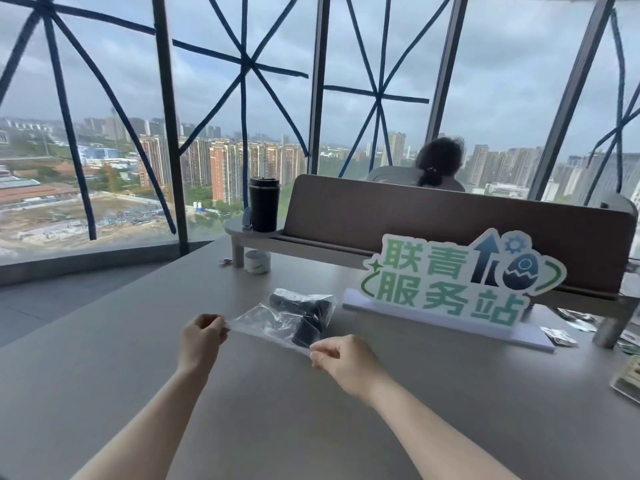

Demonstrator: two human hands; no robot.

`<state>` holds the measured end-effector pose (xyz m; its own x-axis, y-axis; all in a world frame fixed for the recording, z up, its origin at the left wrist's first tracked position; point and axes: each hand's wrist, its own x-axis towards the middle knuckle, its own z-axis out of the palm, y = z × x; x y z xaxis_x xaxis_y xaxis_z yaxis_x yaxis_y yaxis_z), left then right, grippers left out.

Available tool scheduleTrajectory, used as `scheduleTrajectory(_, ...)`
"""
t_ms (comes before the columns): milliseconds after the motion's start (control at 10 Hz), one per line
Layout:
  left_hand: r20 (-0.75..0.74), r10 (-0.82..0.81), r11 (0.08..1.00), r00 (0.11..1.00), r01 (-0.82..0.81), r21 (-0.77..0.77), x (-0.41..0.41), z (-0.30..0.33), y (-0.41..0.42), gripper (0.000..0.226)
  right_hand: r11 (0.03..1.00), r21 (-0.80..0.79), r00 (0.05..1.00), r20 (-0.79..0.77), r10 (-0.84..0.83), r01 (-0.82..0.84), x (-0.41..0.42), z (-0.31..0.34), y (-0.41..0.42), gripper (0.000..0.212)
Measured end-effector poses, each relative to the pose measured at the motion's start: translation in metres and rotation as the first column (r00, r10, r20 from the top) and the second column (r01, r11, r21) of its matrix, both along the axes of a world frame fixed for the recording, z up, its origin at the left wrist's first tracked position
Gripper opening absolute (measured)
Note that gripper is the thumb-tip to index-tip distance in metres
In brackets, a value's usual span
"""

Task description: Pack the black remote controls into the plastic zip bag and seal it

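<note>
Clear plastic zip bag (277, 318) pinched between the fingers of both hands, black remote controls (304, 317) inside it beyond the fingertips, grey table (263, 410) beneath, green-and-white sign (450, 282) with blue arrow farther out, black tumbler (264, 204), blue tape crosses on the windows (246, 60).

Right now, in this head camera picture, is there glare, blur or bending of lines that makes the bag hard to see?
Head view: soft daylight from the windows, no hard shadows; the wide lens bends the window frames; white glare on the plastic bag partly hides the black remotes, whose edges look soft; the left hand and right hand pinch its near edge.
</note>
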<state>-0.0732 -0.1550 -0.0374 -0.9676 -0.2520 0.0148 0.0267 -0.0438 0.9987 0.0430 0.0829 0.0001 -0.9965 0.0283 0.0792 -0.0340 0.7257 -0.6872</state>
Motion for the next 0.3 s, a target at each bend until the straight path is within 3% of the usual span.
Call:
scheduleTrajectory(100,0.041,0.030,0.999,0.999,-0.028,-0.043,0.015,-0.012,-0.011,0.022,0.996,-0.091,1.000,-0.024,-0.009,0.007,0.022,0.006,0.008,0.024)
scheduleTrajectory(200,-0.063,0.071,0.966,0.995,-0.085,-0.244,0.057,-0.010,-0.008,0.024,0.982,-0.179,0.989,-0.126,-0.081,0.058,0.060,0.037,0.034,0.016)
scheduleTrajectory(300,-0.128,0.027,0.955,0.991,-0.063,-0.288,0.104,-0.019,0.008,0.032,0.938,-0.325,0.938,-0.269,-0.218,0.124,0.111,0.079,0.065,0.020)
